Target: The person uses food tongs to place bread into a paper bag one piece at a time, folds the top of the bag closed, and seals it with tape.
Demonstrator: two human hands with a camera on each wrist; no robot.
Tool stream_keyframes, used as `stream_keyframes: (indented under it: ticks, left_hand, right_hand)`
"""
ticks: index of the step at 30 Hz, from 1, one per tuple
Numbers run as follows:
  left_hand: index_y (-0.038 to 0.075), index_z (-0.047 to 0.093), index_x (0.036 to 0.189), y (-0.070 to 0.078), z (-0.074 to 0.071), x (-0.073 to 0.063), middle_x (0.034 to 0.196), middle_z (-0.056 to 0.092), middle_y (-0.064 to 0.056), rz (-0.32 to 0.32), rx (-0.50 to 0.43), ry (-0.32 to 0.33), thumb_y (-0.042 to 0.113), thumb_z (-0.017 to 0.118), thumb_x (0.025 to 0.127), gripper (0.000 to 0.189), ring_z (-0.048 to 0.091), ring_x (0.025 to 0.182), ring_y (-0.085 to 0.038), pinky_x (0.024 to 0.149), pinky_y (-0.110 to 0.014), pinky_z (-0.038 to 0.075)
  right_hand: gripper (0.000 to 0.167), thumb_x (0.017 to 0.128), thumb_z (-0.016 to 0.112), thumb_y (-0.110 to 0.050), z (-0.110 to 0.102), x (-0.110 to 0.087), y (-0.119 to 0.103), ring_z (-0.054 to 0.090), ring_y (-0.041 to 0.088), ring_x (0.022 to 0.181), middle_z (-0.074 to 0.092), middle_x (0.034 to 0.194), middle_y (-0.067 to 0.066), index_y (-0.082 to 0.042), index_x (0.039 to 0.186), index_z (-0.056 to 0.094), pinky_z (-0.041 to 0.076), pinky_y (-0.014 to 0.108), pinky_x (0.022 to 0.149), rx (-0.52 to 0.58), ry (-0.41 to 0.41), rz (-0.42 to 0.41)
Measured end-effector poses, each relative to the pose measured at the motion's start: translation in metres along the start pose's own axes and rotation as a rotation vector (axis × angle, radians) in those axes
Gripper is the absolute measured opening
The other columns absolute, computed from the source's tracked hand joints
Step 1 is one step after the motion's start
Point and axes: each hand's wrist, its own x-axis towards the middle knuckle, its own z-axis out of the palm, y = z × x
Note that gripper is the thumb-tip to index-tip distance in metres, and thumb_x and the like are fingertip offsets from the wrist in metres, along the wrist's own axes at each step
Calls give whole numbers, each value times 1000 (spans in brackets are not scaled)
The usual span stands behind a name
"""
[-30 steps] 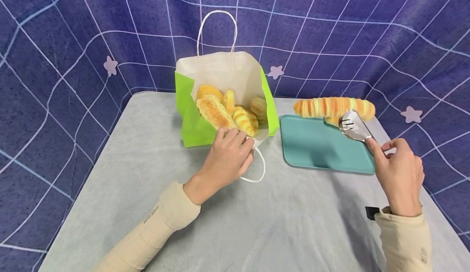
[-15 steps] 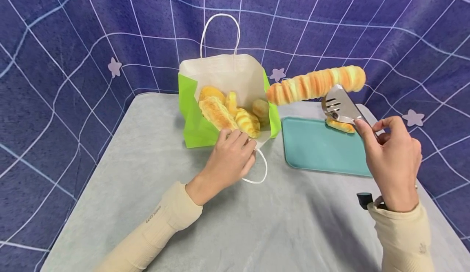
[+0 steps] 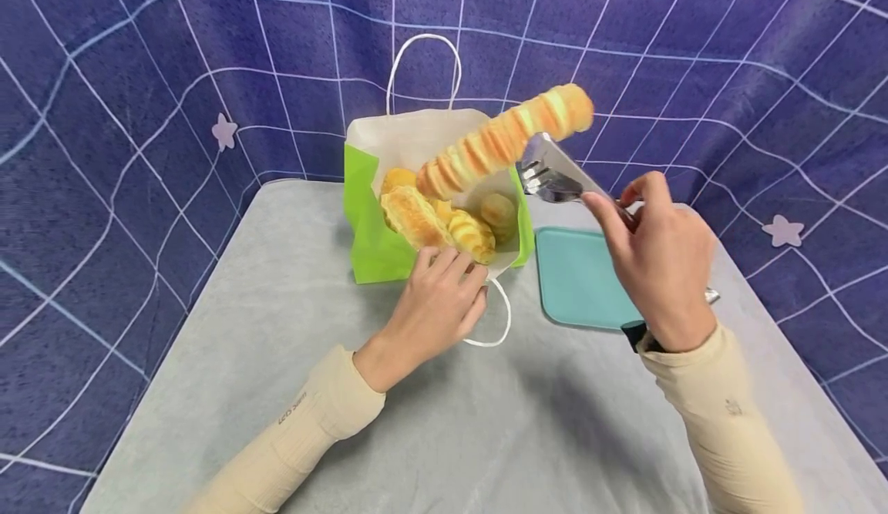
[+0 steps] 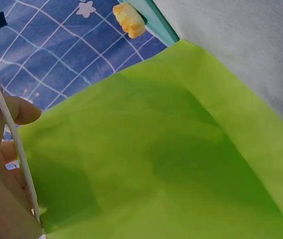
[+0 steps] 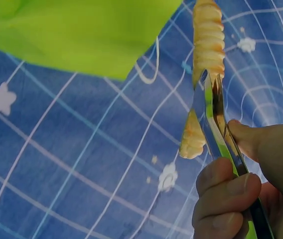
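Note:
My right hand [image 3: 662, 263] grips metal food tongs [image 3: 555, 175], whose tips pinch a long ridged bread roll [image 3: 506, 140]. The roll is tilted above the mouth of a green paper bag [image 3: 378, 256], its lower left end over the opening. In the right wrist view the thumb and curled fingers press the tongs [image 5: 216, 119] around the roll [image 5: 209, 37]. My left hand [image 3: 440, 298] pinches the bag's front rim by the white cord handle. Inside the bag lie a flaky loaf [image 3: 414, 217], a croissant-like bread [image 3: 472, 235] and a round bun [image 3: 498, 212].
To the right of the bag lies a teal tray [image 3: 576, 287], partly hidden by my right hand. A short bread piece [image 4: 129, 21] shows beside the tray in the left wrist view. Grey cloth [image 3: 277, 283] covers the table, and a blue patterned curtain [image 3: 208, 28] hangs behind.
My right hand has lifted the long roll with the tongs from the tray's far edge and carried it left over the bag. My left hand stays on the bag rim.

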Motion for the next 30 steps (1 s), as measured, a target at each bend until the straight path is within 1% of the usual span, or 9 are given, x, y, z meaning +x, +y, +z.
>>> stream_keyframes:
  ticks: [2, 5, 8, 12, 15, 20, 24, 27, 30]
  left_hand:
    - [13, 65, 94, 1, -1, 0, 93, 62, -2, -7, -12, -3, 20, 57, 91, 12, 54, 89, -23, 87, -41, 39]
    - [12, 66, 104, 3, -4, 1, 96, 62, -2, -9, -15, -16, 21, 57, 91, 18, 54, 92, -23, 87, -40, 38]
    - [12, 66, 110, 5, -6, 1, 99, 62, -3, -6, -4, -35, 23, 56, 92, 23, 54, 94, -23, 87, -40, 38]
    - [13, 65, 110, 7, -7, 3, 100, 62, -3, 0, 8, -37, 24, 56, 92, 23, 53, 93, -23, 87, -40, 38]
    - [13, 65, 108, 7, -7, 3, 100, 62, -3, 1, 5, -32, 24, 55, 92, 22, 53, 93, -23, 87, -40, 37]
    - [13, 65, 110, 6, -8, 4, 101, 61, -3, -6, -1, -38, 24, 55, 92, 23, 52, 95, -23, 87, -40, 37]
    - [13, 66, 109, 3, -8, 3, 101, 61, -3, -6, -10, -35, 23, 56, 91, 23, 52, 95, -23, 88, -40, 37]
    - [13, 66, 107, 1, -8, 2, 99, 61, -3, -4, -9, -33, 23, 55, 91, 22, 53, 94, -23, 88, -41, 37]
    - [13, 66, 106, -2, -9, 0, 98, 60, -2, -9, 1, -41, 22, 54, 91, 21, 52, 93, -23, 88, -42, 37]
  right_hand:
    - [43, 92, 68, -44, 7, 4, -7, 42, 27, 41, 46, 51, 6, -3, 94, 56, 25, 39, 43, -14, -23, -28]
    - [43, 93, 65, -46, 17, 9, -16, 36, 23, 38, 42, 49, 4, -4, 92, 55, 24, 37, 41, -22, -68, -71]
    - [43, 93, 66, -46, 27, 11, -20, 34, 20, 37, 38, 48, 3, -5, 90, 53, 25, 36, 39, -20, -122, -104]
    - [48, 91, 67, -49, 38, 12, -23, 36, 21, 36, 39, 48, 3, -5, 88, 50, 27, 36, 37, -46, -212, -109]
    - [50, 92, 65, -51, 42, 11, -22, 38, 24, 36, 41, 48, 5, -4, 88, 49, 28, 37, 37, -70, -237, -90]
    - [48, 95, 60, -50, 40, 6, -16, 42, 27, 39, 42, 49, 5, -3, 93, 52, 30, 40, 40, -44, -200, -32]
    - [44, 96, 61, -47, 36, 0, -8, 44, 29, 42, 43, 49, 5, -4, 96, 55, 29, 42, 42, -4, -148, 36]
    - [42, 96, 61, -47, 33, -6, 0, 49, 32, 46, 52, 51, 8, -5, 97, 56, 30, 45, 45, 13, -95, 90]
    - [43, 97, 59, -48, 30, -10, 12, 56, 36, 51, 61, 57, 12, -5, 98, 57, 33, 49, 48, 27, -68, 153]
